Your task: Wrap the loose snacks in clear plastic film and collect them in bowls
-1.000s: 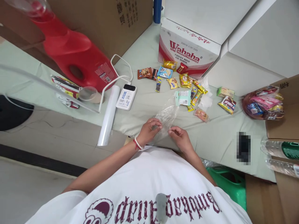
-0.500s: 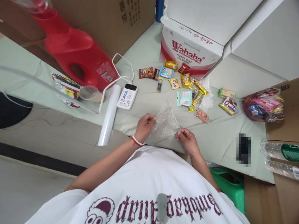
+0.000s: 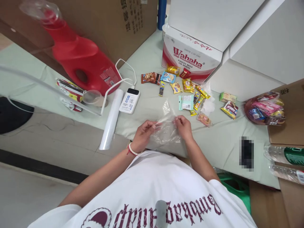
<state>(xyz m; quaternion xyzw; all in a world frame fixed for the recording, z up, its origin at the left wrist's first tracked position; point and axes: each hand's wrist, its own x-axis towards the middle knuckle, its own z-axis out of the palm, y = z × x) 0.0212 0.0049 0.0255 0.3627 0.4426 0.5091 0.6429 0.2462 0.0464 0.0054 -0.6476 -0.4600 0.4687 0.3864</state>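
Observation:
A clear plastic bag [image 3: 166, 134] hangs loosely between my hands at the near edge of the cloth-covered table. My left hand [image 3: 144, 134] pinches its left side, with a beaded bracelet on the wrist. On the other side, my right hand [image 3: 183, 126] is closed on the bag's upper right edge. Just beyond the bag lie several small wrapped snacks, among them a mint-green packet [image 3: 186, 103], a pink packet [image 3: 204, 119] and a blue packet [image 3: 168, 77].
Left stand a red jug [image 3: 87, 63], a white power bank [image 3: 129, 100] with cable, and a clear roll [image 3: 111, 120]. A Wahaha carton [image 3: 190, 57] is behind the snacks. A snack-filled bowl [image 3: 249, 110] and plastic bottles [image 3: 275, 153] lie right.
My right hand has moved up and left, nearer my left hand, and has turned. My left hand has shifted slightly down and left. The bag's top is now gathered between them.

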